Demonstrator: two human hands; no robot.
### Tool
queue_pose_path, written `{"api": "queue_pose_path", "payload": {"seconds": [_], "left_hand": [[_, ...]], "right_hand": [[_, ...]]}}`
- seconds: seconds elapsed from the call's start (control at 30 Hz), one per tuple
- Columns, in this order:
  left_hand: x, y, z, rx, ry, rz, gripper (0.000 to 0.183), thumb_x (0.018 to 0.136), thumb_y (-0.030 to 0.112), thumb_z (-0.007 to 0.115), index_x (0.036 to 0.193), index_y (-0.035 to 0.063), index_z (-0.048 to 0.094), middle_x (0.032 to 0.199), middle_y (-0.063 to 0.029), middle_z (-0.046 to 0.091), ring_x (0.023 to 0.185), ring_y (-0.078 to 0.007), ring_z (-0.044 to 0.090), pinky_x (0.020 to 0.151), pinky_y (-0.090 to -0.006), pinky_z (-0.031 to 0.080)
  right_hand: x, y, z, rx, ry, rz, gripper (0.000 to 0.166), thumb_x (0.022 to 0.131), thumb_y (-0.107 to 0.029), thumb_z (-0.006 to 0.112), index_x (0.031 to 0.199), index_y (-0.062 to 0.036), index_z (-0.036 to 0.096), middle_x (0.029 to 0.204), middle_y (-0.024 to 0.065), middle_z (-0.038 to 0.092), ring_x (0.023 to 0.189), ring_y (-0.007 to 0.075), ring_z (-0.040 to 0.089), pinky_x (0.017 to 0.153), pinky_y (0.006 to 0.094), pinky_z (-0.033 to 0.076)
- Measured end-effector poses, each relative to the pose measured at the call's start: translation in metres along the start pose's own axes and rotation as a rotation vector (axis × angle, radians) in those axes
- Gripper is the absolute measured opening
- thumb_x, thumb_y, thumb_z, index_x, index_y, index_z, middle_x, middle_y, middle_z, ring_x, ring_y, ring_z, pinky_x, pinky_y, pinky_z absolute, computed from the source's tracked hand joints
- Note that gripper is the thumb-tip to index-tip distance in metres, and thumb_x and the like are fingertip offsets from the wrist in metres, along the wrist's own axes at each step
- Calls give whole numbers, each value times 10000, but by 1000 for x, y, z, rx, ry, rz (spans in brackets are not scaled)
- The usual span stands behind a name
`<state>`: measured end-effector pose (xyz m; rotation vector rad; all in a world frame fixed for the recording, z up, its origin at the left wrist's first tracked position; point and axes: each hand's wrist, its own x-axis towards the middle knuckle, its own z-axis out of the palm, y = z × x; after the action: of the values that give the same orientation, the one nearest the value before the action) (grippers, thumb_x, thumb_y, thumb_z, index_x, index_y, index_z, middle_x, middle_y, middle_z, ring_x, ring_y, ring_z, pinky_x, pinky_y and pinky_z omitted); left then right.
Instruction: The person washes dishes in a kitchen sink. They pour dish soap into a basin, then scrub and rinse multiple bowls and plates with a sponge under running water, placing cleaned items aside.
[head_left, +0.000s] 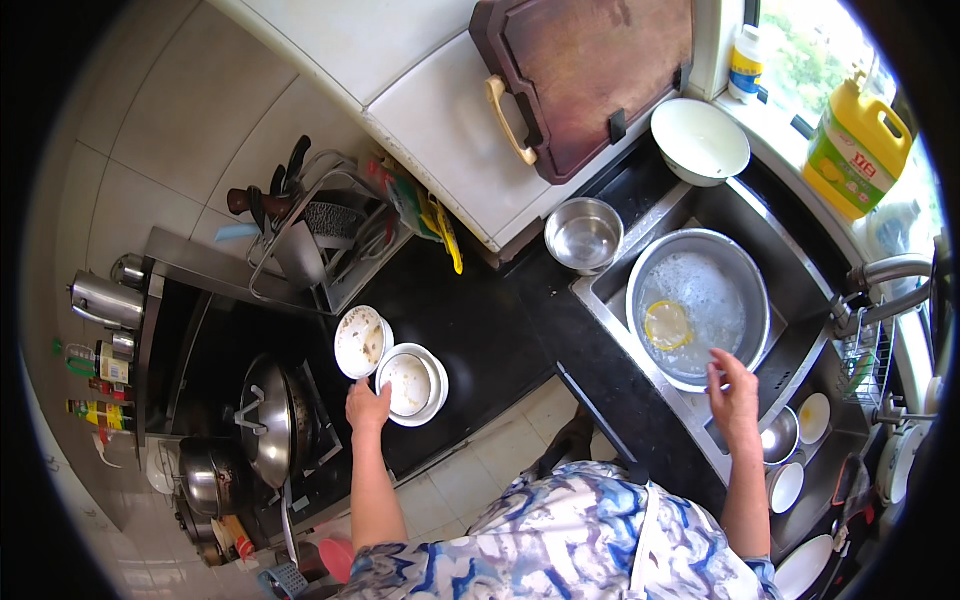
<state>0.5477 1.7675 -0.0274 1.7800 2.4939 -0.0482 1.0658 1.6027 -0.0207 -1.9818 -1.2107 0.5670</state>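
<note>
My left hand (367, 407) is at the near edge of some soiled white bowls on the black counter. Its fingers reach the rim of a bowl with brown food residue (354, 343), and its thumb is by a stack of two white bowls (441, 390). Whether it grips either one cannot be told. My right hand (735, 401) hovers over the near rim of a metal basin (759, 300), fingers bent, apart and holding nothing. Sudsy water fills the basin, and a round yellow-edged item (668, 325) lies in it. The basin stands in a stainless steel sink (795, 289).
A steel pot (584, 234) and a large white bowl (700, 141) stand behind the sink. Bowls, including a white one (786, 487), occupy the second basin near the faucet (892, 266). A lidded wok (266, 420) is on the stove. A knife rack (300, 247) borders the counter.
</note>
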Motion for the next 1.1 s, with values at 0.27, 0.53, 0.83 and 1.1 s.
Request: {"api": "queue_pose_path", "payload": {"seconds": [0.27, 0.53, 0.83, 1.1], "left_hand": [[-14, 45, 15, -636, -213, -122, 305, 706, 55, 582, 991, -32, 511, 939, -176, 578, 703, -275, 634, 403, -351, 546], [20, 113, 9, -662, -288, 31, 297, 737, -5, 446, 1024, -48, 509, 992, -214, 580, 777, -340, 626, 501, -383, 554], [29, 156, -20, 110, 115, 368, 237, 698, 153, 683, 875, 31, 585, 909, -172, 604, 859, -330, 596, 724, -413, 492], [59, 146, -14, -23, -154, 441, 239, 651, 129, 686, 813, 0, 568, 824, -180, 613, 785, -317, 605, 685, -399, 495]], "right_hand": [[10, -6, 21, -77, -131, -66, 206, 792, -56, 573, 994, -14, 575, 818, 156, 608, 645, 280, 596, 601, 349, 479], [4, 2, 29, -120, -209, -80, 204, 786, -68, 575, 982, -15, 587, 829, 151, 620, 625, 280, 593, 597, 352, 478], [-4, 10, 28, -123, -240, -21, 192, 791, -92, 567, 967, -18, 588, 838, 162, 617, 706, 310, 588, 654, 382, 470], [-2, 8, 26, -110, -263, 20, 205, 798, -125, 553, 974, -22, 582, 879, 183, 609, 822, 352, 581, 728, 413, 462]]}}
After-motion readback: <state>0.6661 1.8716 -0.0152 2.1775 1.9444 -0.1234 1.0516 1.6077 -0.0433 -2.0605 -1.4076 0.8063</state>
